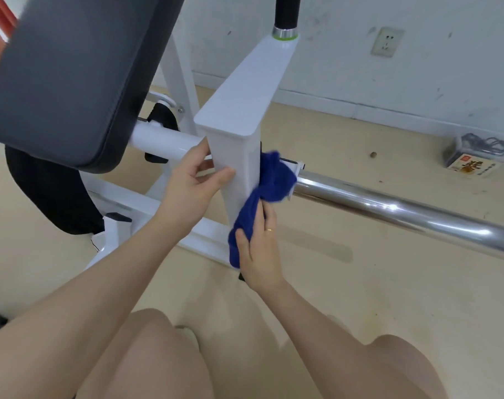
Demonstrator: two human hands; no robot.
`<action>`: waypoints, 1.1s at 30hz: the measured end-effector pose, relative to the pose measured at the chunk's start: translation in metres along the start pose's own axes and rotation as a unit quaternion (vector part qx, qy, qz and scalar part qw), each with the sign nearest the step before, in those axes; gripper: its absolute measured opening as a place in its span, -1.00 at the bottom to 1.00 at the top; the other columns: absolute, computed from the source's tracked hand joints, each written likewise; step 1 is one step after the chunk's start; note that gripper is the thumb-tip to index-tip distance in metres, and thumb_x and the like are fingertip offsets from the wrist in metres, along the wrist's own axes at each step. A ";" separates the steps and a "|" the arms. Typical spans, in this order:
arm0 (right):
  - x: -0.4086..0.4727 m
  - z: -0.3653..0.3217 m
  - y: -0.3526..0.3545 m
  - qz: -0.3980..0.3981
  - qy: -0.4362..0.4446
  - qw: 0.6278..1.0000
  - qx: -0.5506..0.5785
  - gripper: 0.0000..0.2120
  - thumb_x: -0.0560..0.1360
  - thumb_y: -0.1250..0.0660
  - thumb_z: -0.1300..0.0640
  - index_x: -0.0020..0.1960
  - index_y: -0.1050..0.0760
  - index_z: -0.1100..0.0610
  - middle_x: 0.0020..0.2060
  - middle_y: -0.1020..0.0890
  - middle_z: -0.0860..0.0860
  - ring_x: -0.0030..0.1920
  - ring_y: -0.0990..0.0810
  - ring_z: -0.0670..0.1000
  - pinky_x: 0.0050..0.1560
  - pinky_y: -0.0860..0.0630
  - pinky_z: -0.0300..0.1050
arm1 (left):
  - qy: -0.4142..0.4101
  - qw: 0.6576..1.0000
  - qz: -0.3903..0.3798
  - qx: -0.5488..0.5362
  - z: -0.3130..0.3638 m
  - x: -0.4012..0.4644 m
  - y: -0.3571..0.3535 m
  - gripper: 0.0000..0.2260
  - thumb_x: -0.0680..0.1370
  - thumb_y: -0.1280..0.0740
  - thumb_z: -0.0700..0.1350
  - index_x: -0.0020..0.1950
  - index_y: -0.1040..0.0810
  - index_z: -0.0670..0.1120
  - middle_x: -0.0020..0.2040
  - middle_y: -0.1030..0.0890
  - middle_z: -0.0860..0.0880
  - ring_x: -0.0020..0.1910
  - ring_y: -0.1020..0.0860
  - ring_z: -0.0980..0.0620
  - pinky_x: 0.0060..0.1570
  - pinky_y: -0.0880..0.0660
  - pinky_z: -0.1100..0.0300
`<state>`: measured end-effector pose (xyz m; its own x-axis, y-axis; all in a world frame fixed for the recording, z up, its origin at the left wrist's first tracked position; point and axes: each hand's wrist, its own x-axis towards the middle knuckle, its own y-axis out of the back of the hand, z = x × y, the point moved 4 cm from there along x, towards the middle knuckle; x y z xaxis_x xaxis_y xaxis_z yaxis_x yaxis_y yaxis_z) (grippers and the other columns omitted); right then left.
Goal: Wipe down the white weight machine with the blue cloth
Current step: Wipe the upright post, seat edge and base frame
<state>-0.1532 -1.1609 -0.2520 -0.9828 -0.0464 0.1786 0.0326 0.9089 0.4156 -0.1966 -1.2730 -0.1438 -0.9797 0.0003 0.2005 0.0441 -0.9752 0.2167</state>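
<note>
The white weight machine fills the upper middle of the view, with a white lever arm running from a black handle down to a flat end. My left hand grips the left side of that arm's near end, thumb on its front face. The blue cloth is bunched against the arm's right side, where the chrome bar joins. My right hand holds the cloth's lower part, fingers curled round it.
A dark grey pad sits at upper left. A chrome bar sticks out to the right. A small box with metal clips lies on the beige floor by the wall. My bare knees fill the bottom edge.
</note>
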 end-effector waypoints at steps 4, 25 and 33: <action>0.003 0.004 0.006 0.005 -0.043 0.999 0.033 -0.44 0.52 0.00 0.03 0.47 -0.13 0.22 0.28 -0.22 0.01 0.26 -0.32 0.02 0.35 -0.28 -0.07 | -0.005 1.000 -0.012 -0.015 -0.004 0.002 0.001 -0.63 0.53 -0.31 -0.27 0.25 -0.42 0.08 0.22 -0.52 -0.05 0.06 -0.52 0.21 0.04 -0.51 0.32; 0.012 0.040 0.001 0.036 -0.162 0.976 0.144 -0.83 0.57 -0.14 0.15 0.00 -0.36 -0.14 0.03 -0.41 -0.04 0.05 -0.48 -0.03 0.12 -0.46 -0.16 | 0.044 0.994 -0.056 -0.083 -0.056 -0.003 -0.006 -0.65 0.55 -0.24 -0.33 0.18 -0.48 0.09 -0.03 -0.64 0.28 0.02 -0.59 0.25 0.01 -0.50 0.34; 0.040 -0.076 0.052 0.089 0.025 0.979 0.183 -0.55 0.39 -0.20 0.12 0.26 -0.41 0.22 0.11 -0.34 -0.07 0.18 -0.41 0.02 0.24 -0.40 -0.10 | 0.042 0.993 -0.067 -0.089 -0.048 -0.008 -0.006 -0.71 0.57 -0.24 -0.30 0.20 -0.53 0.00 0.04 -0.65 0.18 0.09 -0.60 0.15 0.06 -0.51 0.28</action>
<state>-0.1768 -1.1470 -0.1561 -0.9571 0.1133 0.2667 0.1253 0.9917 0.0286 -0.1989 -1.2783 -0.1928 -0.9875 0.1218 0.0997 -0.1160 -0.9913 0.0619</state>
